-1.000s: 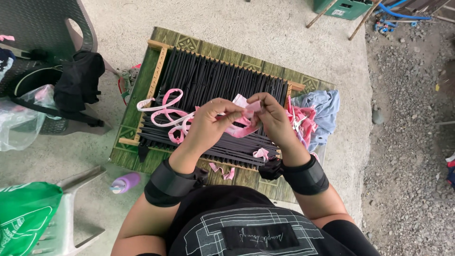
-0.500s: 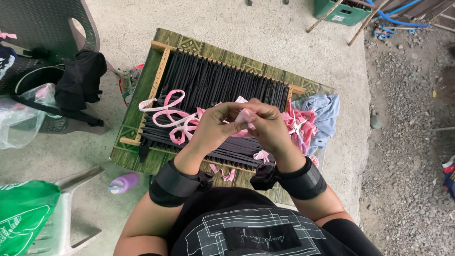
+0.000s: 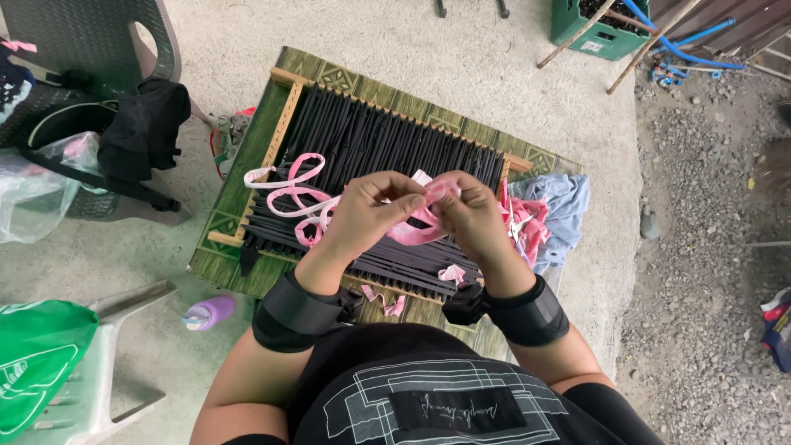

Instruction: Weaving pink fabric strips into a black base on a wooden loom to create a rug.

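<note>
Pink strip | above black-strung wooden loom, woven mat, concrete floor | left hand, right hand: fingertips pinched shut on strip

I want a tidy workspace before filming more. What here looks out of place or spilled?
Small pink scraps lie scattered on the green mat near the loom frame's lower edge. A purple bottle lies tipped on the concrete. Both hands pinch the pink strip.

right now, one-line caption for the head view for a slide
Both hands pinch a pink fabric strip above a wooden loom frame strung with black strips.
</note>
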